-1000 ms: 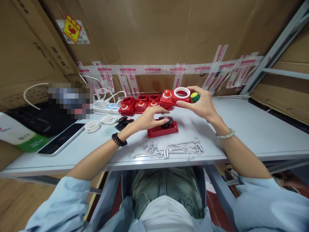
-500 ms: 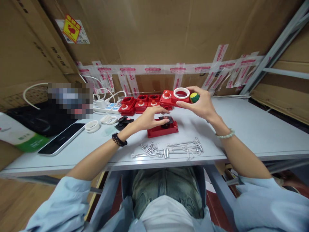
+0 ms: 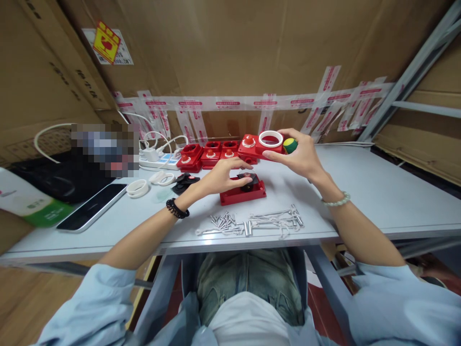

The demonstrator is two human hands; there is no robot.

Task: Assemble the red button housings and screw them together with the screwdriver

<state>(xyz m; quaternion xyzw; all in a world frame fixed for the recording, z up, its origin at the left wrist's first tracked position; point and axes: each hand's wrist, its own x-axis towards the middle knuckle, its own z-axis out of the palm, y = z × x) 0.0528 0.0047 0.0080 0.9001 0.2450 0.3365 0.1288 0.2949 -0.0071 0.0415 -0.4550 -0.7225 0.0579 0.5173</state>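
Grey table (image 3: 378, 192), cardboard wall behind. Right hand (image 3: 300, 154) grips red housing (image 3: 259, 146) with white ring, raised. Left hand (image 3: 223, 175) pinches black part (image 3: 248, 180) on red base (image 3: 243, 192) just below. Screws (image 3: 252, 223) near table edge, elbow nudge could probably spill them.

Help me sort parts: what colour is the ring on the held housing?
White, seen in the head view: the ring tops the red housing.

Pixelated object (image 3: 104, 146) by power strip unreadable; left hand (image 3: 224, 177) covers black part on red base.
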